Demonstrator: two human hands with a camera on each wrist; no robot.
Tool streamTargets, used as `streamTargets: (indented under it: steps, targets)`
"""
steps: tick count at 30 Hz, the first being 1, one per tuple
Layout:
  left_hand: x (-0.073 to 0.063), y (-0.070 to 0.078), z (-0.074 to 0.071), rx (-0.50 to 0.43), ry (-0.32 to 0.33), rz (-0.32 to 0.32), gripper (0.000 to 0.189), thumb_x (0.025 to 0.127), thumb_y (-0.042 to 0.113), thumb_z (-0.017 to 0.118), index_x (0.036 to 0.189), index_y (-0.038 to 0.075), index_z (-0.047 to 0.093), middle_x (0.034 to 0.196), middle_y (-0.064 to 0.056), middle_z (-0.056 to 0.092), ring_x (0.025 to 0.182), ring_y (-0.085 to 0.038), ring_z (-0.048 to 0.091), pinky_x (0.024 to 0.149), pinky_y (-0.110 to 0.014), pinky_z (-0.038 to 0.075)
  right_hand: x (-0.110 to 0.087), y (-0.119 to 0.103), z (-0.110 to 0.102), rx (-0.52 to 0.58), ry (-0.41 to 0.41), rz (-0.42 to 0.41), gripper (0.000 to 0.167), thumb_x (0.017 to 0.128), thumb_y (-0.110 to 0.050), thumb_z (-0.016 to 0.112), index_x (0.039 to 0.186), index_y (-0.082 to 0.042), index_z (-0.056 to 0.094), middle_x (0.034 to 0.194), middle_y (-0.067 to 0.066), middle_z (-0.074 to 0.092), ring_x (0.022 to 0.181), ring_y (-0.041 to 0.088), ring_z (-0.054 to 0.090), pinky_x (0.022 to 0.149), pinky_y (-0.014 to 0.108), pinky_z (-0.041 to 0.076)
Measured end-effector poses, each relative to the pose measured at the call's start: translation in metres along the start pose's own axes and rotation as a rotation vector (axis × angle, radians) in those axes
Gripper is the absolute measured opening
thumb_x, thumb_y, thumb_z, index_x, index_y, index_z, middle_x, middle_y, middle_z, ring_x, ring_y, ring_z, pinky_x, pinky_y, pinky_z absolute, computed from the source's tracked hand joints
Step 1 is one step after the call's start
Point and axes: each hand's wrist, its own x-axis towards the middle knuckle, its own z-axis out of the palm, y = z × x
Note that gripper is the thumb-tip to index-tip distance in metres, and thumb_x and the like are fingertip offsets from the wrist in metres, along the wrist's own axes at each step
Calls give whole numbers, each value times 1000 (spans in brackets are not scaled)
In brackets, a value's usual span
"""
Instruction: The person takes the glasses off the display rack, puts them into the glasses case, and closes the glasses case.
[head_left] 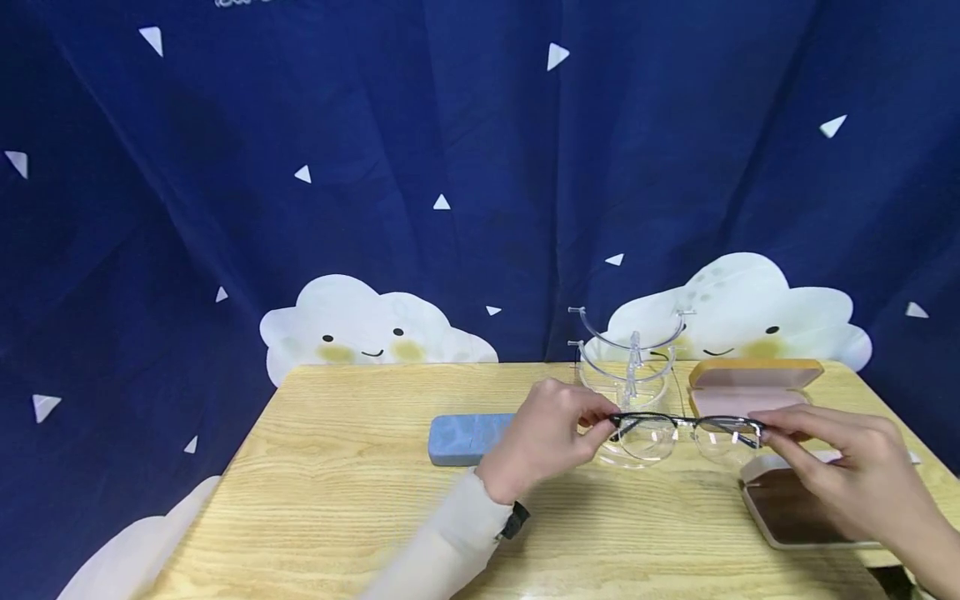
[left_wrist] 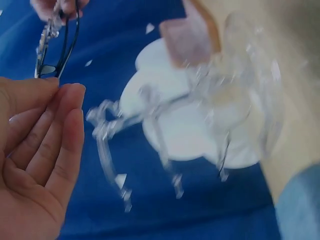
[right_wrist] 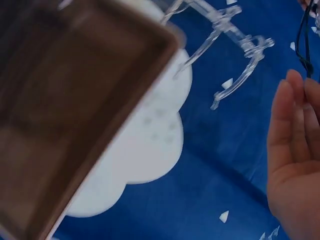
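Both hands hold a pair of eyeglasses [head_left: 649, 437] with a black upper rim and clear lenses, raised in front of a clear display stand [head_left: 632, 375]. The left hand [head_left: 551, 429] pinches one end of the frame between thumb and fingertips. At the opposite end, the right hand [head_left: 855, 458] pinches the other hinge corner. The lenses face the head camera, and the temples extend behind them. In the left wrist view, the left hand [left_wrist: 42, 145] grips the dark frame at its fingertips, beside the blurred stand [left_wrist: 170, 107]. The right wrist view shows the right hand [right_wrist: 297, 135] at its edge.
A blue glasses case [head_left: 457, 442] lies left of the stand, partly behind the left hand. Behind the right hand stands an open yellow case [head_left: 757, 367] with a pale lining. An open white case with a brown interior [head_left: 795, 504] lies below the right hand. A blue curtain [head_left: 480, 167] hangs behind the wooden table [head_left: 337, 483].
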Motion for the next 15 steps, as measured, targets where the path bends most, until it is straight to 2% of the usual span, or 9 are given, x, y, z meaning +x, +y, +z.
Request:
streamTargets:
  steps: [2, 4, 5, 7, 9, 15]
  targets:
    - [2, 7, 12, 55, -47, 20, 10, 92, 14, 78, 100, 15, 84, 89, 8, 81, 74, 6, 68, 70, -2, 48, -6, 8, -11, -60, -79, 18, 34, 99, -44, 69, 88, -14, 81, 98, -35, 69, 88, -25, 58, 62, 1, 47]
    - [5, 13, 24, 123, -95, 54, 9, 93, 21, 79, 100, 20, 84, 89, 13, 80, 73, 10, 64, 69, -2, 47, -13, 19, -23, -76, -155, 45, 7, 95, -19, 78, 88, -17, 79, 95, -36, 67, 80, -25, 56, 57, 3, 46]
    - [6, 17, 31, 143, -117, 70, 9, 93, 23, 79, 100, 22, 84, 90, 15, 80, 73, 11, 63, 69, -2, 46, -17, 23, -28, -76, -187, 63, 13, 88, -6, 81, 88, -19, 78, 92, -36, 66, 76, -24, 55, 56, 4, 46]
    - [8, 22, 44, 178, -150, 95, 8, 93, 27, 79, 99, 26, 84, 89, 19, 79, 71, 13, 60, 66, -2, 44, -26, 32, -36, -67, -231, 97, 40, 68, 14, 84, 88, -20, 76, 89, -37, 66, 70, -23, 56, 56, 3, 46]
    - [10, 27, 56, 198, -172, 113, 7, 93, 30, 78, 98, 29, 84, 86, 22, 77, 67, 13, 56, 61, -4, 41, -35, 40, -42, -68, -259, 119, 50, 60, 19, 82, 87, -22, 74, 86, -38, 65, 67, -22, 55, 54, 3, 45]
    - [22, 39, 87, 259, -236, 118, 9, 96, 34, 74, 88, 35, 80, 69, 26, 63, 56, 9, 42, 53, -9, 30, -60, 59, -56, -71, -343, 178, 59, 55, 24, 78, 82, -27, 71, 75, -38, 61, 65, -24, 53, 46, 5, 41]
